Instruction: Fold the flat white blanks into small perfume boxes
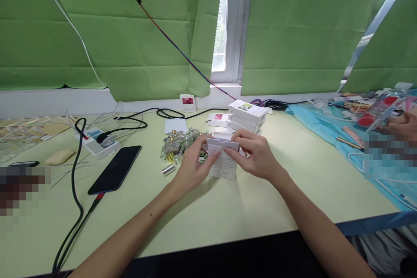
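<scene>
A small white cardboard box (224,169) with fine print on its face stands upright on the table between my hands. My left hand (194,158) grips its left side, thumb on the printed face near the top. On the right side my right hand (254,152) holds the top edge, its thumb also on the face. The box's top flap is at my fingertips; whether anything is inside cannot be seen. Just behind my left hand lies a heap of coiled clear cables (177,141) with shiny metal cylinders (168,170). Stacked white boxes (247,115) stand behind my right hand.
A black phone (115,169) on a cable lies to the left, near a white power strip (100,143). A flat white box (216,119) and a small upright box (188,103) sit at the back. At right, blue sheeting (321,132) carries tools, beside another person's hand (402,126).
</scene>
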`<move>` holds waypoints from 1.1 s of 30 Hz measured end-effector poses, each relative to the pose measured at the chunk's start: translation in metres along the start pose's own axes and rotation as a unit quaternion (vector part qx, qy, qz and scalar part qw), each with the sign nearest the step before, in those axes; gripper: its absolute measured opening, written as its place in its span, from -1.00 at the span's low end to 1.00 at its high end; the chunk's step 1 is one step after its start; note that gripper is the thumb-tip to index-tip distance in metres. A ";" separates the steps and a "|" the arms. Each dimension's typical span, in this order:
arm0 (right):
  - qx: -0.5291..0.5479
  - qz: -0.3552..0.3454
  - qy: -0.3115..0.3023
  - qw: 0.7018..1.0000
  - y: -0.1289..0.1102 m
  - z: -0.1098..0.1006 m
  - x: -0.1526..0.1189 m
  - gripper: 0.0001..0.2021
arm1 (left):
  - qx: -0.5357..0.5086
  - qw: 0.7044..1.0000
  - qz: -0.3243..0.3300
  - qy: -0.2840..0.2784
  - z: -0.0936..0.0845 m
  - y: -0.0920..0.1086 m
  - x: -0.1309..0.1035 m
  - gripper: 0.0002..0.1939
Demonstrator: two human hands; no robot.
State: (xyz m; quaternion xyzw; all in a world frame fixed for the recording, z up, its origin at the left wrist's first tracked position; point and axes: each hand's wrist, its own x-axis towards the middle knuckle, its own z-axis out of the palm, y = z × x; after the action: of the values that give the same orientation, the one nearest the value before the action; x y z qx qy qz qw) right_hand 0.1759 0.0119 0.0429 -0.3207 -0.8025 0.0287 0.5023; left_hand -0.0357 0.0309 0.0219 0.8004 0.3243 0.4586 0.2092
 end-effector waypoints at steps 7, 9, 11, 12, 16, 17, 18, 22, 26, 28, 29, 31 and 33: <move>0.003 0.005 -0.015 1.000 0.001 0.001 -0.001 -0.77 | 0.003 1.000 -0.001 0.000 -0.001 -0.001 -0.001 -0.79; 0.004 0.005 -0.018 1.000 0.001 0.001 -0.002 -0.76 | 0.004 1.000 -0.001 -0.003 -0.001 0.000 -0.001 -0.80; 0.005 0.008 -0.021 1.000 0.001 0.002 -0.002 -0.75 | 0.004 1.000 0.001 -0.005 -0.001 0.000 -0.001 -0.81; 0.006 0.008 -0.023 1.000 0.001 0.002 -0.002 -0.74 | 0.005 1.000 0.001 -0.005 -0.001 0.000 0.000 -0.82; 0.009 0.007 -0.024 1.000 0.000 0.002 -0.001 -0.75 | 0.006 1.000 0.004 -0.005 -0.001 0.001 0.000 -0.82; 0.010 0.007 -0.024 1.000 0.000 0.001 -0.001 -0.75 | 0.005 1.000 0.004 -0.006 -0.001 0.001 0.000 -0.82; 0.010 0.008 -0.025 1.000 0.001 0.001 -0.001 -0.75 | 0.005 1.000 0.004 -0.007 -0.001 0.000 0.001 -0.81; 0.011 0.014 -0.032 0.999 0.002 0.001 -0.001 -0.74 | 0.012 1.000 0.006 -0.006 -0.001 0.000 0.001 -0.81; 0.013 0.021 -0.038 0.999 0.002 0.001 -0.002 -0.75 | 0.013 1.000 0.007 -0.006 -0.001 -0.001 0.001 -0.80; 0.013 0.024 -0.042 0.999 0.002 0.001 -0.002 -0.75 | 0.012 1.000 0.007 -0.007 -0.001 -0.001 0.001 -0.80; 0.014 0.025 -0.043 0.999 0.002 0.001 -0.002 -0.75 | 0.011 1.000 0.007 -0.007 -0.001 -0.001 0.001 -0.80; 0.015 0.027 -0.045 0.998 0.002 0.001 -0.002 -0.75 | 0.010 1.000 0.009 -0.008 -0.001 -0.003 0.000 -0.80; 0.015 0.028 -0.048 0.998 0.003 0.001 -0.002 -0.74 | 0.012 1.000 0.010 -0.009 -0.001 -0.003 0.000 -0.81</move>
State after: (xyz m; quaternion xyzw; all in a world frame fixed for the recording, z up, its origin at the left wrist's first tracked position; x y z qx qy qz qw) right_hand 0.1766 0.0133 0.0400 -0.3342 -0.8156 0.0700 0.4672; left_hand -0.0379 0.0333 0.0206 0.8101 0.3199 0.4497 0.1977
